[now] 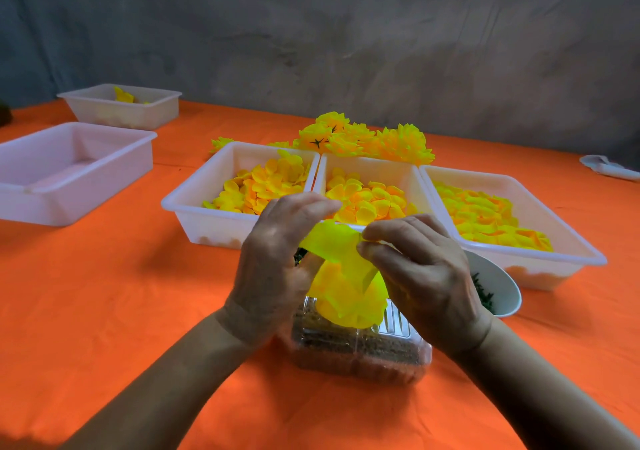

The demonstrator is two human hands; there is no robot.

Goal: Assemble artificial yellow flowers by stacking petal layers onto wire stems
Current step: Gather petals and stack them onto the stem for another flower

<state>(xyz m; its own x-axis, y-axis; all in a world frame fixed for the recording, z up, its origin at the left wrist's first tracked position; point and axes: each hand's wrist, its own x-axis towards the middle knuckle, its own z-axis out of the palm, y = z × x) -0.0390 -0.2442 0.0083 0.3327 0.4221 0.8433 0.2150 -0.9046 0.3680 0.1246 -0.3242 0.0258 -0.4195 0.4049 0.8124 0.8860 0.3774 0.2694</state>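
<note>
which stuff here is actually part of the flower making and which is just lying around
In use:
- left hand and right hand, both pinching the yellow petal layers
- three white trays of petals
- finished flowers
- clear plastic box
- white bowl of green pieces

Lying about:
- empty white tray
- far tray
- white object at the right edge

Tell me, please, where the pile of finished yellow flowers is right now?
The finished yellow flowers lie on the orange tablecloth at centre, just behind the middle petal tray.
</note>
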